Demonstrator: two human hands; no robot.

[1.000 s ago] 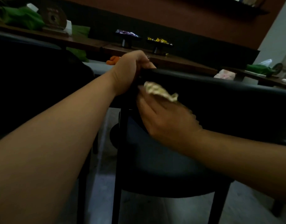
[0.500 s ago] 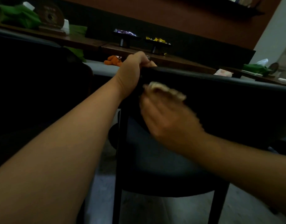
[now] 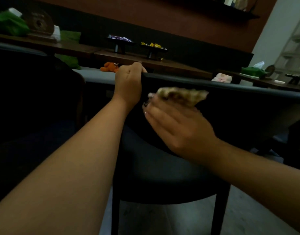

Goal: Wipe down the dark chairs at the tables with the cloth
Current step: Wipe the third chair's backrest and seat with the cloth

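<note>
Dark chair (image 3: 162, 175) fills the middle of the view, its curved backrest running from the centre to the right edge and its round padded seat below on thin straight black legs. The left hand (image 3: 128, 83) grips the left end of the backrest's top rail, fingers curled over the edge. The right hand (image 3: 178, 128) presses a crumpled, mottled tan cloth (image 3: 183, 96) against the inner face of the backrest just under the rail, fingers laid fairly flat with the cloth bunched beneath and beyond them; the cloth is blurred, so its weave cannot be made out.

Close on the left a second dark chair (image 3: 35, 102) stands just beside the first, leaving a narrow strip of grey floor (image 3: 162, 221) between their legs. Behind the backrest lies a grey tabletop (image 3: 96, 76) with an orange plush toy (image 3: 110, 67) on its far edge. Beyond that a long wooden counter (image 3: 162, 64) carries two black pedestal dishes (image 3: 151, 51) of wrapped sweets, green cushions (image 3: 8, 24) and a round wooden ornament (image 3: 39, 24). At far right sit a tissue box (image 3: 255, 69) and a pale folded cloth item (image 3: 221, 77). The backrest surface looks smooth and matte.
</note>
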